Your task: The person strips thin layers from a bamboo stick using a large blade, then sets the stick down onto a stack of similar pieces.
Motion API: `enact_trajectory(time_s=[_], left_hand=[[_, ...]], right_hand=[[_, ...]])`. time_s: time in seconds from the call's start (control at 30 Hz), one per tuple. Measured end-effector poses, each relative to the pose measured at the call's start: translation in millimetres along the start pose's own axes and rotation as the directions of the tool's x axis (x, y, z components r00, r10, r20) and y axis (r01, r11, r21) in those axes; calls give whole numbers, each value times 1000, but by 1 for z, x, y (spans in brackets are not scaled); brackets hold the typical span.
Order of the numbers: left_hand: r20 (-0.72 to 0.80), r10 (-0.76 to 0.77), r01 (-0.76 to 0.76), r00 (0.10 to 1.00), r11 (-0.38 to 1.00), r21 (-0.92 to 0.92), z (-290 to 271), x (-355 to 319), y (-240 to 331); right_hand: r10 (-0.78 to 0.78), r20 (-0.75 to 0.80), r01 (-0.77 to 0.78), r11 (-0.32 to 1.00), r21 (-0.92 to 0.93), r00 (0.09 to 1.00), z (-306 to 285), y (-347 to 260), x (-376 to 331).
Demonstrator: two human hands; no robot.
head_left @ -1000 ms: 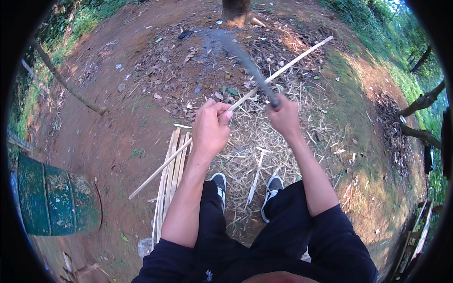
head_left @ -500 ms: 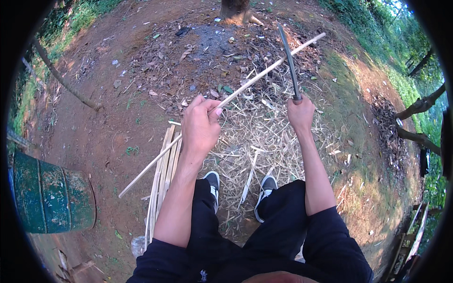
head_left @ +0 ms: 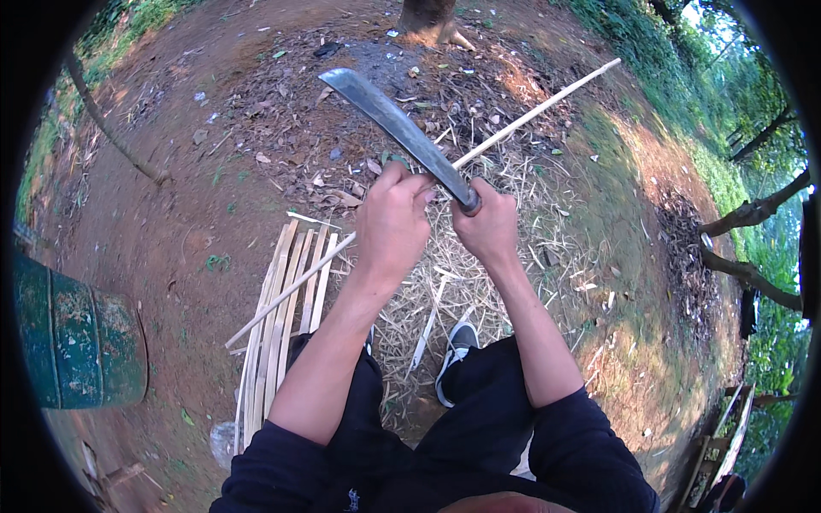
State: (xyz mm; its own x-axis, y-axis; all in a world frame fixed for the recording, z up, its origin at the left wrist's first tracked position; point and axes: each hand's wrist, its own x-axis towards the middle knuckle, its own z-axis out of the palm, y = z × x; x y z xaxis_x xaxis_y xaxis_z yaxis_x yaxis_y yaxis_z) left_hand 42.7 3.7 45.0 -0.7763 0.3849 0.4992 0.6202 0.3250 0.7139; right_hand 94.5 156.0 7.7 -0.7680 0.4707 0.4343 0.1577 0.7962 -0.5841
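Observation:
My left hand [head_left: 393,224] is closed around a long, pale wooden stick [head_left: 539,109], which slants from the lower left up to the upper right. My right hand [head_left: 487,224] grips the handle of a machete [head_left: 393,124]. Its broad grey blade points to the upper left and crosses over the stick just beyond my left fingers. Both hands are close together in front of me. Below my left forearm lies a bundle of split pale strips [head_left: 286,291]; the stick's lower end passes above it. My left fingertips are partly hidden behind the blade.
Pale shavings [head_left: 513,192] litter the ground around my shoes [head_left: 457,346]. A green metal drum [head_left: 81,338] stands at the left. A tree trunk [head_left: 428,15] rises ahead; branches [head_left: 753,205] reach in at the right. A clear plastic bag [head_left: 224,440] lies beside the strips.
My right hand has moved left toward my left hand, and the machete has swung from pointing up to pointing upper left across the stick. My left hand has shifted slightly right with the stick.

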Motion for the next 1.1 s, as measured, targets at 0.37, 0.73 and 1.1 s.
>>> enact_trajectory(time_s=[0.37,0.73,1.1], left_hand=[[-55,-58,66,997,986,151,-14,2,0],[41,-134,130,990,988,77,-29,15,-45],[314,-51,56,948,998,-5,-23,11,-32]], right_hand=[[387,-281,-425,901,-88,878,-37,98,19],[518,-285,-429,845,319,807,-24,106,13],[294,44,-186,474,860,955,-17,14,-4]])
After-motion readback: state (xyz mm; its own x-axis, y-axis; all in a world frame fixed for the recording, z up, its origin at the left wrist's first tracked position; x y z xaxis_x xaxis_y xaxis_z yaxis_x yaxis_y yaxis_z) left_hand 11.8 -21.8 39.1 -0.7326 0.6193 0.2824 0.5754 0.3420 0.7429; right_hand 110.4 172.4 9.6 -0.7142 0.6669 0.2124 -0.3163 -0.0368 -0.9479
